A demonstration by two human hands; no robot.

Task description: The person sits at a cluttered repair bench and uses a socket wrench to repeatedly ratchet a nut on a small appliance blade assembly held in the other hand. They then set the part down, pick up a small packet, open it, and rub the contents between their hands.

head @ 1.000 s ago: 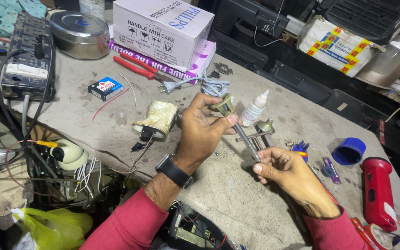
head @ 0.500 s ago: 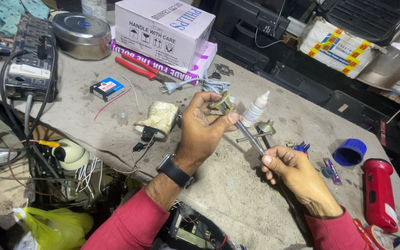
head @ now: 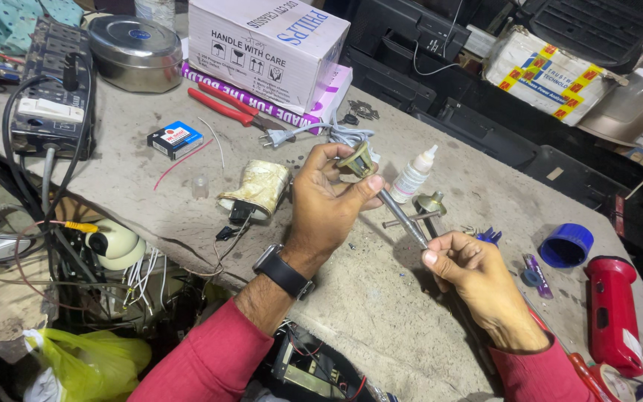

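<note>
You are at the fastening stage: the tip of a slim metal-shafted screwdriver (head: 402, 216) sits against a small brass-coloured metal fitting (head: 356, 159), which you hold up above the grey bench top (head: 381, 313). The next move, as it looks, calls for steady pressure along the shaft and a firm counter-hold on the fitting so the tip does not slip out.

Your left hand (head: 329, 205) is curled, its thumb and fingertips pinching the fitting at the top of the grip; a black wristwatch (head: 283, 272) sits on that wrist. Your right hand (head: 474, 279), lower and toward your body, is closed round the screwdriver's handle, which is hidden inside the fist, with the thumb pressed along the shaft.

Just beyond your left hand stands a small white plastic dropper bottle (head: 415, 174). Past your right hand lies a blue plastic cap (head: 565, 245) and a red cylindrical torch (head: 612, 313).
</note>
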